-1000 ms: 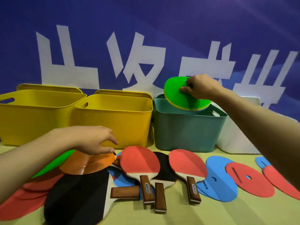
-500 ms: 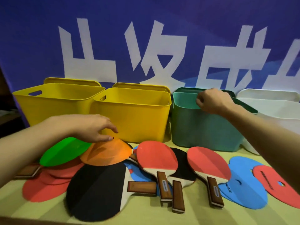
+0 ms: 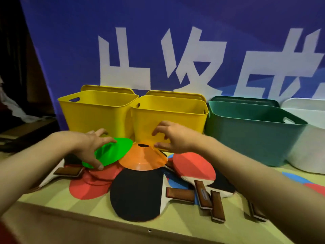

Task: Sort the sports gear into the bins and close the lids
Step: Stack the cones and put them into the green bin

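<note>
While the left hand [image 3: 88,147] pinched the green disc cone [image 3: 110,152], thumb under its near rim and fingers [image 3: 107,140] curled over the top, the cone stood tilted above the pile near the table's left edge. It looked light and soft, bending a little in the grip, so the rim seemed the right place to hold. Just beside it the orange cone [image 3: 143,158] rested on a black paddle [image 3: 136,192]. The right hand [image 3: 173,138] hovered over it with fingers apart, holding nothing; its thin skirt edge probably offered the easiest hold. Behind stood yellow bins [image 3: 167,117] and a green bin [image 3: 249,134], lids off.
</note>
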The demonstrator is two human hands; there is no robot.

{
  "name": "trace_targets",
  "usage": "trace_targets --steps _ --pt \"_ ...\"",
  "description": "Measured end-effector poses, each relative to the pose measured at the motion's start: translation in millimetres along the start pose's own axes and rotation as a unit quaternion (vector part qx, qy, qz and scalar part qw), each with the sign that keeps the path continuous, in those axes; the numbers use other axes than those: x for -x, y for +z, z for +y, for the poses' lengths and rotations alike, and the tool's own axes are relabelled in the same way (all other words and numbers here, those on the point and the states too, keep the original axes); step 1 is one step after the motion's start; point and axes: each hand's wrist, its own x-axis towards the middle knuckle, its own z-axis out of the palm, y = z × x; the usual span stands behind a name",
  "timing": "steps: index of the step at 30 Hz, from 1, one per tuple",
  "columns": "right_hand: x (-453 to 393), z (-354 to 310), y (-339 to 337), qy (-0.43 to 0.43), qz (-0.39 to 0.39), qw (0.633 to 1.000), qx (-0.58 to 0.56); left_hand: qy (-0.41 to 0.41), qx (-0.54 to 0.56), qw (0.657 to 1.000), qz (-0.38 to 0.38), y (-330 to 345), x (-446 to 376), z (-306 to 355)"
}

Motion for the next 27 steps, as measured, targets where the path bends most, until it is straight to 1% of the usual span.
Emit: trace_targets --steps 2,4,5,9,13,15,19,24,27 --pt "-19 -21 27 0.014 -0.033 0.999 0.003 0.011 0.012 1.000 0.005 12 3 -4" --pt "-30 -31 46 0.051 -0.087 0.994 0.030 0.021 0.021 0.999 0.023 21 2 -3" --pt "-33 -33 53 0.059 -0.096 0.993 0.036 0.025 0.022 0.999 0.036 25 1 -1" --pt "-31 -29 56 0.032 -0.026 0.999 0.001 0.025 0.016 0.996 0.086 34 -6 7" --pt "-14 -28 35 0.041 0.014 0.998 0.051 0.019 0.030 0.994 0.101 37 -11 11" --pt "0 -23 18 0.051 0.033 0.997 0.051 0.015 0.030 0.994 0.105 39 -12 15" --pt "37 -3 -21 0.082 0.094 0.992 0.002 0.031 0.042 0.990 0.135 35 -14 19" --pt "84 42 -65 0.163 0.173 0.971 0.003 0.047 0.037 0.985 0.164 7 -13 20" --pt "103 69 -90 0.202 0.217 0.955 0.004 0.069 0.030 0.977 0.201 -14 -13 25"
